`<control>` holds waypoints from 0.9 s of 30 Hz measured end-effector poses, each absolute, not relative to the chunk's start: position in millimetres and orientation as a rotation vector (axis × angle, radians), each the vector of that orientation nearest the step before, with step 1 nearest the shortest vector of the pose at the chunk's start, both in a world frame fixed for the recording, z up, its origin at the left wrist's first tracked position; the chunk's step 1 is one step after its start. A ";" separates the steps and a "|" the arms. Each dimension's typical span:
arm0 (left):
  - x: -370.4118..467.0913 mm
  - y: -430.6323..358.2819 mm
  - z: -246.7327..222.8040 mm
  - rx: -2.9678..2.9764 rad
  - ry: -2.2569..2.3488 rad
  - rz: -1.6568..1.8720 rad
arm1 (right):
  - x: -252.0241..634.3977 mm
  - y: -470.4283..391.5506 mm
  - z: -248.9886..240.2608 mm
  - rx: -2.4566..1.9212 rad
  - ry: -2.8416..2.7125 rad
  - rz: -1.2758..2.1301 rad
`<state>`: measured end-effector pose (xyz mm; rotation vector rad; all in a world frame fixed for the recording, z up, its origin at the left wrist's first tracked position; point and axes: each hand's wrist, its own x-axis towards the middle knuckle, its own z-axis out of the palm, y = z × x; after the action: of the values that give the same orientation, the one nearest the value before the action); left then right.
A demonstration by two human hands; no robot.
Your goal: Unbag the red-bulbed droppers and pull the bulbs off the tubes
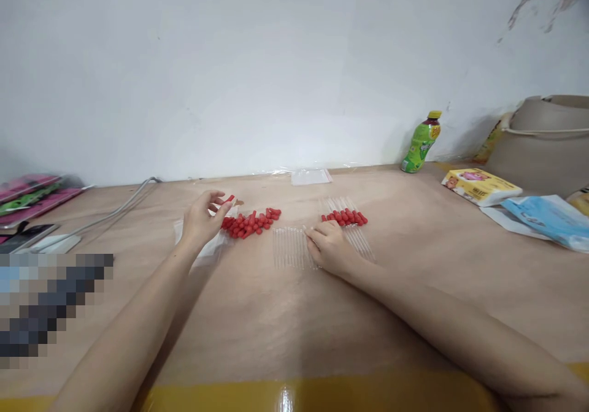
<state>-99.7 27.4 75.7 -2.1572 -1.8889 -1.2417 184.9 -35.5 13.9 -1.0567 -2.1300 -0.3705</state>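
Note:
My left hand pinches a red rubber dropper bulb between thumb and fingers. Just right of it lies a loose pile of red rubber bulbs, partly on a clear plastic bag. My right hand is closed at the upper end of a clear thin dropper tube, at the right side of a row of such tubes. Its fingers hide much of that tube. Behind the right hand, several tubes fitted with red bulbs lie side by side.
A small clear bag lies by the wall. To the right are a green drink bottle, a yellow tissue pack, a blue packet and a beige bin. A grey cable and pink packages are at left.

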 end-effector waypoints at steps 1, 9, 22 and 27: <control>-102.0 29.4 74.3 -2.144 -1.914 -1.186 | 182.7 -35.8 11.9 -1.069 -2.144 -0.379; -114.8 37.8 57.9 -2.269 -1.913 -0.897 | 177.3 -49.3 12.0 -1.123 -2.286 -0.221; -112.4 38.5 57.3 -2.126 -1.656 -1.105 | 176.2 -55.0 15.7 -1.144 -2.364 -0.162; -90.2 27.9 49.8 -2.028 -1.319 -1.224 | 175.9 -56.2 18.6 -1.164 -2.336 -0.201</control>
<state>-90.2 27.9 49.8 -2.0278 -1.3191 -1.2235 175.9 -56.2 18.6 -1.1641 -2.3363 -0.2014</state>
